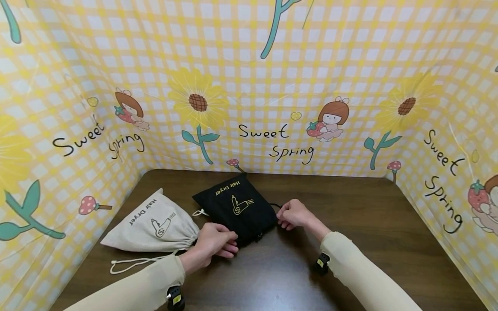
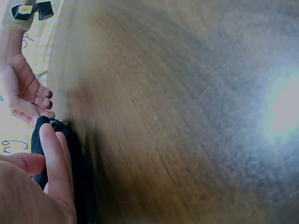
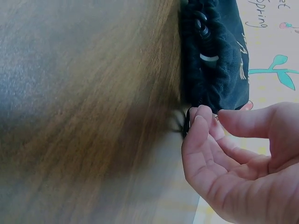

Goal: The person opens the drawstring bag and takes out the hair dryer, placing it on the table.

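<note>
A black drawstring bag (image 1: pixel 253 220), printed with "Hair Dryer" and a yellow dryer drawing, lies on the table with its gathered mouth toward me. At its near left corner is my left hand (image 1: pixel 214 242), fingers nearly straight along the bag in the left wrist view; whether the thumb presses cloth is hard to tell. My right hand (image 1: pixel 294 214) is at the bag's right corner, its curled fingers pinching the black drawstring (image 3: pixel 188 122). Left of the black bag lies a beige drawstring bag (image 1: pixel 144 229) with the same print, its gathered end partly behind my left hand.
The beige bag's white cord (image 1: pixel 128 261) loops over the brown table (image 1: pixel 373 229) at the near left. A short white cord end (image 1: pixel 200 212) shows between the bags. Yellow checked cloth (image 1: pixel 249 99) walls the table's back and both sides.
</note>
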A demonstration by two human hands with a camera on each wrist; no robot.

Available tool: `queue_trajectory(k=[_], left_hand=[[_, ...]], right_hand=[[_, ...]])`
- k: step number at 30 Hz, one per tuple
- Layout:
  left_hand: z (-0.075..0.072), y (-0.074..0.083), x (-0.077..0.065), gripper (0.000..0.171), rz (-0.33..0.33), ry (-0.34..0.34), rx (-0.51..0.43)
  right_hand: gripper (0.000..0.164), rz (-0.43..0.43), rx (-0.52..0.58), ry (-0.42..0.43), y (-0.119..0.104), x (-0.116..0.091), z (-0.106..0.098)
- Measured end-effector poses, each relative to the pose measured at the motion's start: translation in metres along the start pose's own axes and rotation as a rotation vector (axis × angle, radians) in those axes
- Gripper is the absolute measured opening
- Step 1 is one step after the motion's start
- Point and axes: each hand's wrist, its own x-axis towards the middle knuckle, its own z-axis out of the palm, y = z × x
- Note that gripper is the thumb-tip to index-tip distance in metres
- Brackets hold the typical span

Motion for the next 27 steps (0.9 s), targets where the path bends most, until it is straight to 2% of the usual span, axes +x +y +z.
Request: queue_trajectory(k=[8,19,27], left_hand=[[-0.0011,-0.0016,-0.0027,0.022,-0.035,-0.001,0.016],[-0.0016,-0.0045,-0.0026,0.027,-0.037,-0.016,-0.018],[0.001,-0.0063,0.0001,0.025,-0.034,-0.012,-0.033]], right_hand=[[0.012,0.004,0.016,-0.053,0.0033,0.0004,0.0006],[0.016,0.07,0.15,-0.119,0.0028,-0.0014,0.0035],[0.016,0.05,0.12,-0.093,0.0007,-0.0026,0.005]])
